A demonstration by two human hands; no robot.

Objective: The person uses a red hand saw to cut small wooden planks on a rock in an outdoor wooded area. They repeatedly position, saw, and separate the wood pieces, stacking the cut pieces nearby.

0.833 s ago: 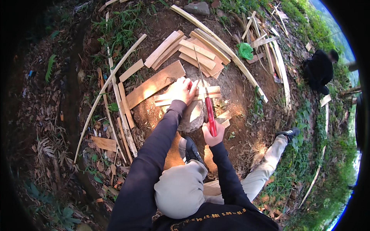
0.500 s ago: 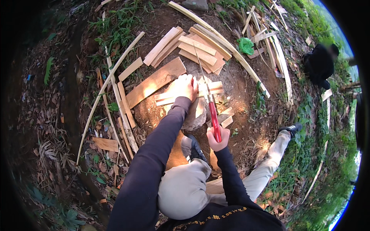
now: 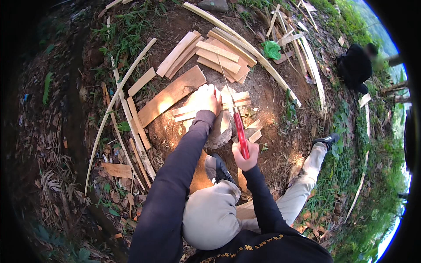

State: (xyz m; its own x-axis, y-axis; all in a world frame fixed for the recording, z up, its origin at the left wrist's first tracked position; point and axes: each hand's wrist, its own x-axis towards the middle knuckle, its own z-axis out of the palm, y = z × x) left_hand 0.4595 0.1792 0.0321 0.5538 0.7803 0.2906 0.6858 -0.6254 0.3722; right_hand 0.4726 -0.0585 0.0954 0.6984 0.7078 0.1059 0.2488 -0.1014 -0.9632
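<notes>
Two or more narrow pale wooden strips (image 3: 242,100) lie side by side across a grey stone (image 3: 220,131). My left hand (image 3: 209,99) is closed over them, pressing from above; its fingertips are partly washed out by bright sunlight. In my right hand (image 3: 245,157) is the red handle of a handsaw (image 3: 239,129). The saw's thin blade points away from me and crosses the strips just right of my left hand. Whether its teeth are inside a cut cannot be made out. Short wood offcuts (image 3: 254,130) lie right of the stone, close to the saw handle.
A wide board (image 3: 173,95) lies left of my left hand. Beyond the blade is a stack of planks (image 3: 219,57). Long curved slats (image 3: 120,90) flank the left side. A green plastic bag (image 3: 271,50) and a person in dark clothes (image 3: 354,65) are at the far right.
The view has shifted slightly, so the scene sits a little further left. My left hand stays on the strips; the saw in my right hand shows hardly any movement against them.
</notes>
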